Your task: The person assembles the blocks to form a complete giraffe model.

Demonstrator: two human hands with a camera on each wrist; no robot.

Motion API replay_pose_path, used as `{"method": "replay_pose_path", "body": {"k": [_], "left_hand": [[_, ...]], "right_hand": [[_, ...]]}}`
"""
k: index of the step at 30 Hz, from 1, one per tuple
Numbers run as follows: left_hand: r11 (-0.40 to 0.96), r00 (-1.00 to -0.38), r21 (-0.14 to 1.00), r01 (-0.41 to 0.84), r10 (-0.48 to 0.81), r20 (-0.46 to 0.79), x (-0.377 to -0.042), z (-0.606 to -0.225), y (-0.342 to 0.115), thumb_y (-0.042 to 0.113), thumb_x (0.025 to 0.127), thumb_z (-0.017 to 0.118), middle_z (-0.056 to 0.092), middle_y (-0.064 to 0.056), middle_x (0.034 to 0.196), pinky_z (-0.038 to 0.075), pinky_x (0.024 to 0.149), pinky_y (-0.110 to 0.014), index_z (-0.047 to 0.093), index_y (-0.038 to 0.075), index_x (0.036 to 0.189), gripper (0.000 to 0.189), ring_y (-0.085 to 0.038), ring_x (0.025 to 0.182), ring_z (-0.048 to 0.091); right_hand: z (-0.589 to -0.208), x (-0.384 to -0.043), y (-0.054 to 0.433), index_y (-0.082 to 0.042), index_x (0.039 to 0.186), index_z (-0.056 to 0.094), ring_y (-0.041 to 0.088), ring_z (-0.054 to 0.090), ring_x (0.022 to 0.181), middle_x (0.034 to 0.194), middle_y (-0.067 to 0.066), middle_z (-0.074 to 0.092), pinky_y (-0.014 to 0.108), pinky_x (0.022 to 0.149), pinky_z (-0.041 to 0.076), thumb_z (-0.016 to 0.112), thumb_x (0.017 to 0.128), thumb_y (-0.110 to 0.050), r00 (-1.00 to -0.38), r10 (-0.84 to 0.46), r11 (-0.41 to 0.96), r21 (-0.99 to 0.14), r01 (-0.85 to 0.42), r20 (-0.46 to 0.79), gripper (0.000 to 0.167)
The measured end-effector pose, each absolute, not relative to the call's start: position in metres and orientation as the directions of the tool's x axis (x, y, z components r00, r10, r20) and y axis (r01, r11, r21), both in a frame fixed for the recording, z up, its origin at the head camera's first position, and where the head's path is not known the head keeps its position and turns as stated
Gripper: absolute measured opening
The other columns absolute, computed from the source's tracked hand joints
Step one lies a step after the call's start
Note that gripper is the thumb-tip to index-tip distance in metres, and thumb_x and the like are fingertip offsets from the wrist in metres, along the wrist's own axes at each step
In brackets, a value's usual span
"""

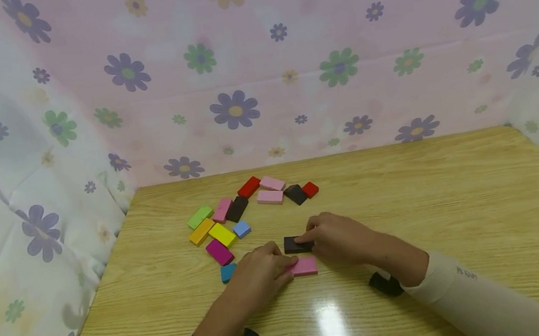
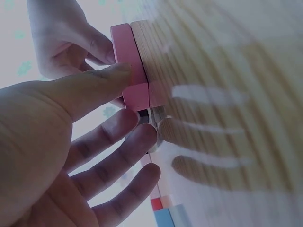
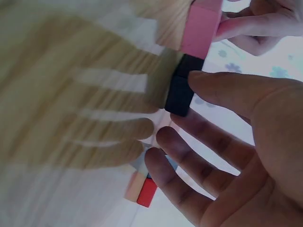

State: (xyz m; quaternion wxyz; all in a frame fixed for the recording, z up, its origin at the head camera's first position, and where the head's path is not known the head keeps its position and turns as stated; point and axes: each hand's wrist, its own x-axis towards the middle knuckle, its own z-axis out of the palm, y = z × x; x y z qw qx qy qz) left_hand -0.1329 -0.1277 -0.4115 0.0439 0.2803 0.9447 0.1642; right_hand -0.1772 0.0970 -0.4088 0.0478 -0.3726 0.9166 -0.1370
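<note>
My left hand (image 1: pixel 257 271) pinches the left end of a pink rectangular block (image 1: pixel 306 266) lying on the table. In the left wrist view the thumb presses that pink block (image 2: pixel 128 49) while the other fingers spread beside it. Just beyond lies a black block (image 1: pixel 292 244), roughly parallel to the pink one. My right hand (image 1: pixel 339 237) grips its right end. Seen from the right wrist, the thumb rests on the black block (image 3: pixel 180 94), the index fingertip sits at its far side, and the remaining fingers extend loosely.
Left of my hands lie a magenta block (image 1: pixel 220 252), a yellow block (image 1: pixel 222 235), an orange block (image 1: pixel 202 232), a green block (image 1: pixel 200 217) and a teal block (image 1: pixel 228 273). Farther back are red blocks (image 1: pixel 249 186), pink blocks (image 1: pixel 270 197) and dark blocks (image 1: pixel 296 194). Flowered cloth (image 1: pixel 264 134) encloses the table.
</note>
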Motion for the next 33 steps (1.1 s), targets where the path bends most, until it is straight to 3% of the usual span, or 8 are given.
{"method": "replay_pose_path", "body": {"k": [10, 14, 18, 29, 33], "left_hand": [[0.784, -0.823, 0.279, 0.555, 0.566, 0.047, -0.1332, -0.4096, -0.1245, 0.030, 0.091, 0.074, 0.069, 0.001, 0.094, 0.048, 0.072, -0.025, 0.076, 0.022, 0.119, 0.029, -0.010, 0.076, 0.054], [0.788, -0.823, 0.261, 0.558, 0.567, 0.048, -0.1329, -0.4102, -0.1237, 0.030, 0.091, 0.074, 0.070, 0.001, 0.096, 0.052, 0.076, -0.027, 0.075, 0.022, 0.120, 0.030, -0.011, 0.080, 0.058], [0.793, -0.823, 0.250, 0.556, 0.566, 0.037, -0.1321, -0.4103, -0.1237, 0.031, 0.092, 0.072, 0.071, 0.001, 0.100, 0.054, 0.080, -0.029, 0.074, 0.023, 0.122, 0.030, -0.011, 0.084, 0.061], [0.803, -0.828, 0.229, 0.550, 0.561, 0.018, -0.1338, -0.4121, -0.1234, 0.032, 0.092, 0.073, 0.071, 0.002, 0.093, 0.055, 0.081, -0.032, 0.074, 0.017, 0.120, 0.031, -0.010, 0.080, 0.060], [0.810, -0.833, 0.232, 0.538, 0.553, 0.003, -0.1335, -0.4129, -0.1248, 0.032, 0.092, 0.073, 0.073, 0.000, 0.099, 0.056, 0.084, -0.034, 0.073, 0.018, 0.123, 0.034, -0.012, 0.085, 0.064]], "right_hand": [[-0.4072, -0.1727, 0.1030, -0.018, 0.123, 0.073, 0.016, 0.059, 0.094, 0.108, 0.003, 0.069, 0.023, 0.073, 0.051, 0.070, 0.089, -0.007, -0.682, -0.729, 0.636, -0.314, -0.705, 0.054, 0.037], [-0.4062, -0.1723, 0.1052, -0.019, 0.126, 0.071, 0.015, 0.058, 0.100, 0.114, 0.001, 0.067, 0.029, 0.080, 0.052, 0.071, 0.093, -0.023, -0.692, -0.722, 0.637, -0.379, -0.671, 0.011, 0.034], [-0.4051, -0.1709, 0.1053, -0.022, 0.131, 0.068, 0.017, 0.058, 0.108, 0.120, 0.001, 0.066, 0.035, 0.087, 0.053, 0.073, 0.091, -0.035, -0.703, -0.711, 0.651, -0.408, -0.640, -0.033, 0.043], [-0.4093, -0.1727, 0.1045, -0.021, 0.135, 0.065, 0.018, 0.057, 0.111, 0.122, 0.001, 0.066, 0.037, 0.091, 0.053, 0.074, 0.090, -0.032, -0.665, -0.746, 0.613, -0.423, -0.668, -0.031, 0.047], [-0.4109, -0.1733, 0.1037, -0.021, 0.136, 0.064, 0.018, 0.057, 0.112, 0.123, 0.001, 0.066, 0.038, 0.093, 0.052, 0.074, 0.091, -0.031, -0.658, -0.753, 0.606, -0.424, -0.673, -0.032, 0.047]]}}
